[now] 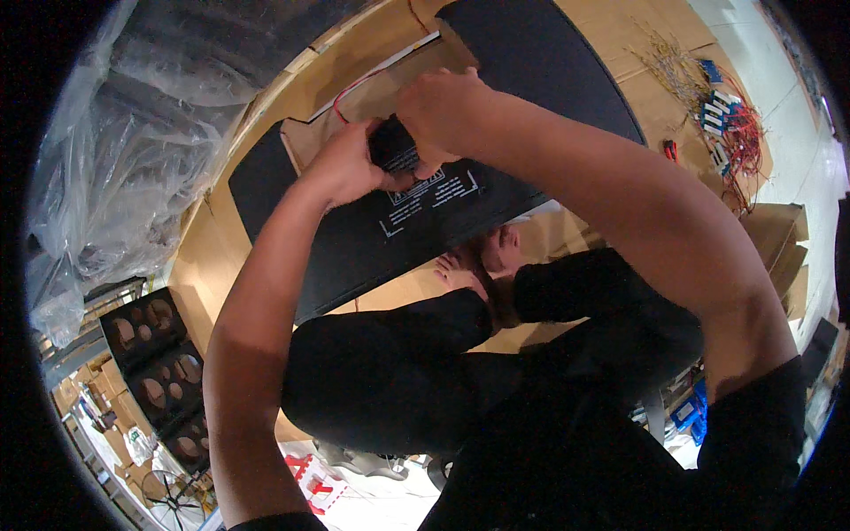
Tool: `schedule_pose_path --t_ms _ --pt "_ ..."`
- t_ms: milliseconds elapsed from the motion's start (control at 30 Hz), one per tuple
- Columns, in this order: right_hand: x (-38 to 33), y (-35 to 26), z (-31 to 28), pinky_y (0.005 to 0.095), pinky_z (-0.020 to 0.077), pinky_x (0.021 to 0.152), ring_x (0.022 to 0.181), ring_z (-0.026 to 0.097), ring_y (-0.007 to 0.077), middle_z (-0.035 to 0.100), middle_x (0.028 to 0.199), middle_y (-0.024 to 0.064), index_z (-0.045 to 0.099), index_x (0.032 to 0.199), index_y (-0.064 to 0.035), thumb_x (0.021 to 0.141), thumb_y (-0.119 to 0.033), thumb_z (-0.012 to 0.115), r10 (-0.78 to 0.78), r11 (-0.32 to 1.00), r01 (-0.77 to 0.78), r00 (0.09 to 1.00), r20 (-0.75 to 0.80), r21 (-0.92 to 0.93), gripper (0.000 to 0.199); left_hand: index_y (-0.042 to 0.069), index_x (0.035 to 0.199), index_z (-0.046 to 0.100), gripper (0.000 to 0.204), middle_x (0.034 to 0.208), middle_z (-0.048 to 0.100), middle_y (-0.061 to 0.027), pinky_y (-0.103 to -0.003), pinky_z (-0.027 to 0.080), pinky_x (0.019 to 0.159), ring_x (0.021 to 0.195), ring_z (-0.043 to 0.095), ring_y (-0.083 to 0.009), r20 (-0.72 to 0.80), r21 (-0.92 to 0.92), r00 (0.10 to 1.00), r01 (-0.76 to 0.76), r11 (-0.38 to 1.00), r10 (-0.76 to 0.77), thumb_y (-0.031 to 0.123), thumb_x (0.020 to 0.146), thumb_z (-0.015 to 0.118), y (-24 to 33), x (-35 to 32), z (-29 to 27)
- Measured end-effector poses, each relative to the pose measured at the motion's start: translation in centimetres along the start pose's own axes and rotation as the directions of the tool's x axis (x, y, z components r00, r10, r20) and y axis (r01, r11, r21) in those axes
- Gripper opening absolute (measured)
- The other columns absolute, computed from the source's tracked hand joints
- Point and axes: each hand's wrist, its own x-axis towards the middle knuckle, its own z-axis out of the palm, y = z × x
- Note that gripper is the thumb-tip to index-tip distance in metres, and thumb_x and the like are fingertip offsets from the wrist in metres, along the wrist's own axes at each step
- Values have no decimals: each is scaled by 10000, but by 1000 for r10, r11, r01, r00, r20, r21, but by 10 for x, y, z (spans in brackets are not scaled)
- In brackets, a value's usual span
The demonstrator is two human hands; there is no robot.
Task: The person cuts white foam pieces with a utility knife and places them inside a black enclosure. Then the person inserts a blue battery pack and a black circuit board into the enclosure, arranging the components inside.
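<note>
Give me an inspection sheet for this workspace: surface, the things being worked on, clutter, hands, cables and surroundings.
Surface: cardboard sheets laid flat, a large black panel lying on them.
Job's things: small black part with white markings, held over the panel's white printed label.
Clutter: pile of small blue-and-white pieces at the far right.
Hands: left hand and right hand both grip the small black part.
Cables: thin red wire beside the hands; red wires tangled by the pile.
Surroundings: clear plastic sheeting on the left; black board with round holes lower left; the person's bare feet on the cardboard.
</note>
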Motion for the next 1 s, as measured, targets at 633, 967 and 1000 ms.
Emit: schedule_pose_path --t_ms 633,967,1000 --pt "-122 141 -17 341 566 743 802 714 227 728 852 120 753 984 -39 808 -166 786 75 916 29 968 -241 399 220 -17 1405 502 926 1309 629 -242 -405 444 1073 1260 585 -361 8 115 990 139 984 -141 183 609 931 39 -11 -3" --pt "-108 130 27 349 555 728 774 700 218 726 850 99 767 917 -56 793 -180 800 42 905 106 941 -335 411 178 -41 1437 465 988 1379 576 -258 -404 433 1095 1295 557 -365 -33 220 981 195 956 -192 267 618 923 36 -12 -1" --pt "-108 132 25 344 553 723 768 697 207 725 842 93 764 912 -55 795 -173 795 62 878 119 932 -357 464 169 -42 1433 468 988 1378 578 -255 -403 435 1094 1293 559 -364 -14 200 981 191 961 -192 267 613 923 33 -9 -2"
